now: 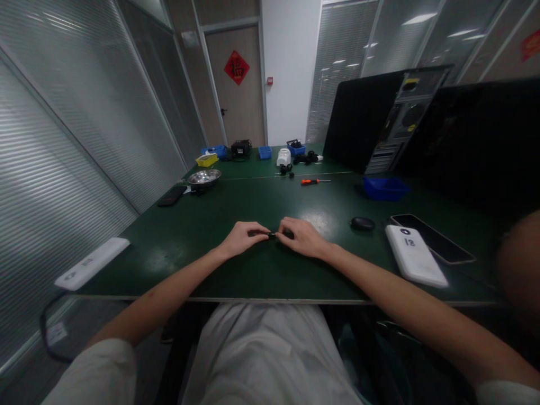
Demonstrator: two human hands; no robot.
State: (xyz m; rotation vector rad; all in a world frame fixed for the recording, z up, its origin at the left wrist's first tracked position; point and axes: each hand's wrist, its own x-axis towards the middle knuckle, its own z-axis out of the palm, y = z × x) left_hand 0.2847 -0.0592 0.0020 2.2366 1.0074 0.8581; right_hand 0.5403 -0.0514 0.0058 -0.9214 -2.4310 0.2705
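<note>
Over the middle of the dark green table (236,275), both hands meet at a small black cylindrical part (271,235). My left hand (242,238) pinches its left end between thumb and fingertips. From the other side, my right hand (301,236) closes thumb and forefinger on the right end. The part lies about level between the fingertips; its exact kind is too small to make out. Beyond the hands lies a screwdriver (311,181) with an orange and black handle, its shaft pointing right.
A metal bowl (205,178) and a black phone (172,196) are at the left. On the right are a black mouse (362,224), a white power bank (415,256), a blue tray (385,189) and a computer case (379,121). Someone's bare skin shows at the right edge.
</note>
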